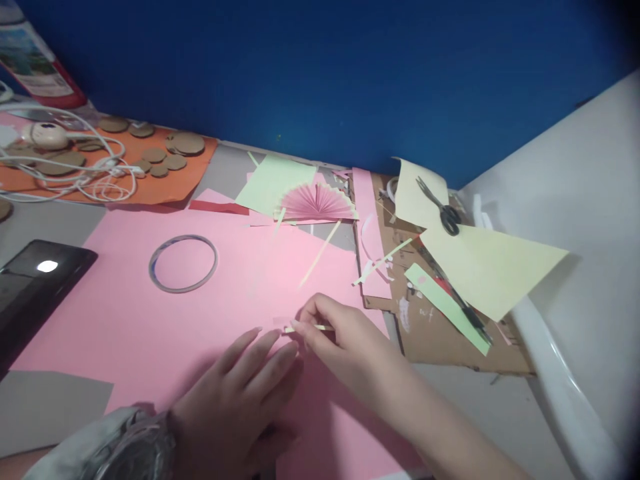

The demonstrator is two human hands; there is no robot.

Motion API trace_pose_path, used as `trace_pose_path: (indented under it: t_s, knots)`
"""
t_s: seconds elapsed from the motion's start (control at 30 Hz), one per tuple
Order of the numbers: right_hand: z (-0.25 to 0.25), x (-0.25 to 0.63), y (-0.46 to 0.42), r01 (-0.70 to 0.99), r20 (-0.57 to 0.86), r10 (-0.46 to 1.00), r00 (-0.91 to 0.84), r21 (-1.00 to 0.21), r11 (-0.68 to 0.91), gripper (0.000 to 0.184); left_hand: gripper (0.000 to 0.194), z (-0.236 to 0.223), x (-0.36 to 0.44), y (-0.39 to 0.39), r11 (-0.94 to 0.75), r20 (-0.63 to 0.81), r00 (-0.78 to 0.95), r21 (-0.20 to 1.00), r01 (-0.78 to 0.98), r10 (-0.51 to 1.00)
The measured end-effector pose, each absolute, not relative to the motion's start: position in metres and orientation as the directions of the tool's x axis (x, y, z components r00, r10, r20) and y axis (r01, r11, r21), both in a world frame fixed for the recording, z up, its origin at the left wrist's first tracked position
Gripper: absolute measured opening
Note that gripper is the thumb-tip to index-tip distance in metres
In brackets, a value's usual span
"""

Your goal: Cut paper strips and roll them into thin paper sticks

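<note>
Strip [325, 327] in right hand's [345, 337] pinch grip, left hand [250, 373] spread, room across pink sheet [115, 313] to ring's [184, 290] edge.

white letters [427, 313], seemingly "wf", mark the brown cardboard [435, 347]; the bottle label [33, 61] is illegible.

Looks forward and down from the wearer's head, close above the bench [55, 407], taking in hands [240, 383] near and blue wall [320, 80] far.
</note>
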State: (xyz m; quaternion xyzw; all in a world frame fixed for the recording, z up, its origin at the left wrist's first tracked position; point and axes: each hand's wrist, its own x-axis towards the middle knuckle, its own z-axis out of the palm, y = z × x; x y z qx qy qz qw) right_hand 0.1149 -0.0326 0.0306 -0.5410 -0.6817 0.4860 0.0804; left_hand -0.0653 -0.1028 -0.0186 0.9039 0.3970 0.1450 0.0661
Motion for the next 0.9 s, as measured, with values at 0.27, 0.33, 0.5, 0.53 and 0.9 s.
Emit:
trace_pose_path:
  t_s: [0.27,0.33,0.5,0.53,0.9]
  knots:
    - [0.010,0.098,-0.031,0.668,-0.401,0.839,-0.368,-0.741,-0.061,0.018,0.051,-0.015,-0.064,-0.103,-0.664,0.163,0.644,0.219,0.715,0.747]
    - [0.009,0.097,-0.031,0.683,-0.415,0.834,-0.363,-0.728,-0.065,0.019,0.051,-0.014,-0.064,-0.104,-0.648,0.147,0.632,0.230,0.726,0.761]
    - [0.009,0.094,-0.032,0.725,-0.421,0.838,-0.345,-0.687,-0.047,0.020,0.049,-0.014,-0.064,-0.103,-0.649,0.138,0.637,0.241,0.721,0.759]
    - [0.009,0.094,-0.032,0.732,-0.415,0.843,-0.343,-0.681,-0.037,0.020,0.048,-0.014,-0.064,-0.102,-0.652,0.142,0.639,0.240,0.719,0.756]
    - [0.004,0.092,-0.036,0.763,-0.345,0.882,-0.320,-0.646,0.024,0.016,0.044,-0.011,-0.064,-0.102,-0.644,0.164,0.623,0.240,0.726,0.764]
